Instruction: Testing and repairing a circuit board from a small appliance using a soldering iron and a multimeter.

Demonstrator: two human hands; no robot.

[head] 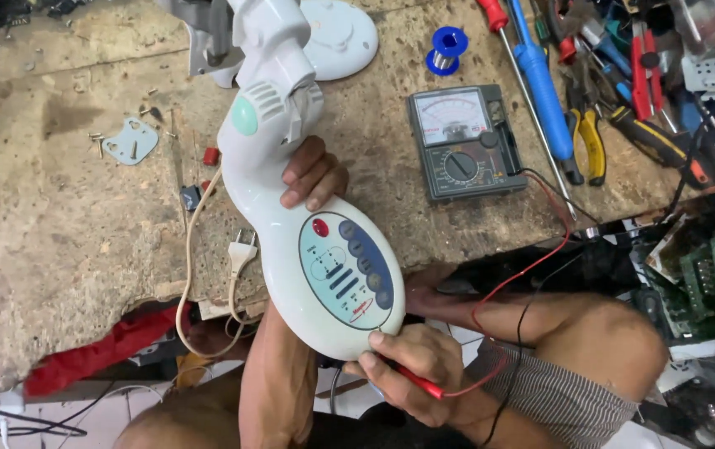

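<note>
We're gripping a white plastic fan body with an oval blue button panel, tilting it over the worktop edge. Our left hand is wrapping its neck, grip clamped on. Our right hand is steadying the bottom end while pinching a red probe. A grey analog multimeter is sitting just beside.

The white fan housing hides most of the left hand — only fingertips show. The tool pile runs off the right edge.
</note>
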